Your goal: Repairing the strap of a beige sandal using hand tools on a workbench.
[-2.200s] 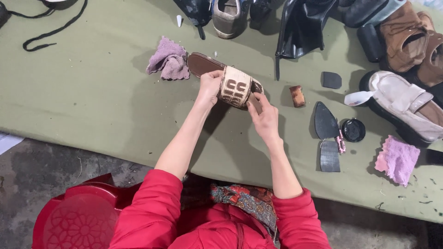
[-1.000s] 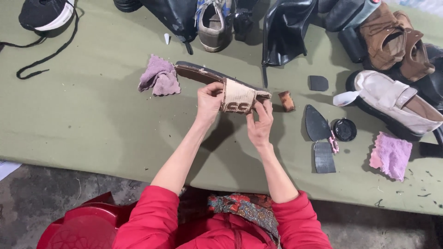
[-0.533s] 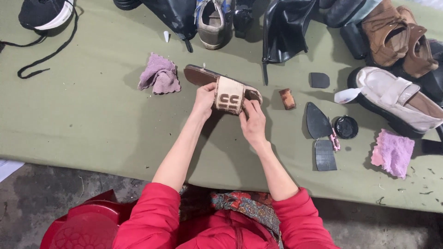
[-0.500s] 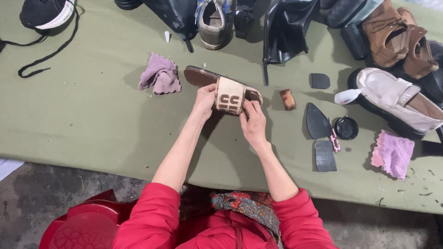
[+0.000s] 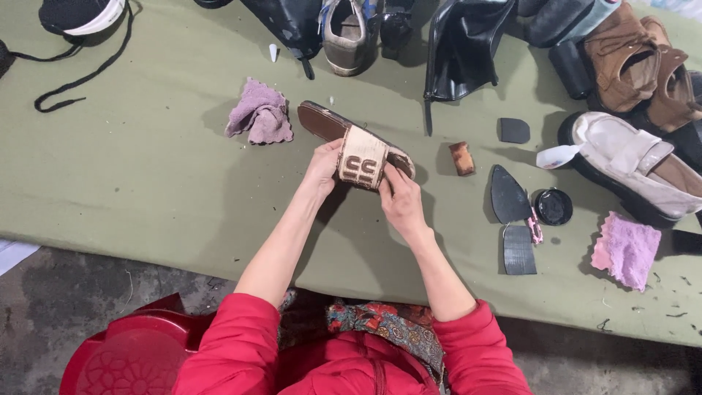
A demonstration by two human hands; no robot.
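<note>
A purple rag lies crumpled on the green table, with a pink rag far right. Between them sit a brown block, black soles, a polish tin and a cream loafer.

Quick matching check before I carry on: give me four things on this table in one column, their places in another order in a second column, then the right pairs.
Things:
1. slide sandal
2. purple cloth
3. pink cloth
4. small brown block

Places:
A. near the table's right end, in front of the cream loafer
B. alone on the cover, right of the sandal's toe
C. held between the left hand and right hand
D. crumpled just left of the sandal's heel

Pairs: 1-C, 2-D, 3-A, 4-B
</note>
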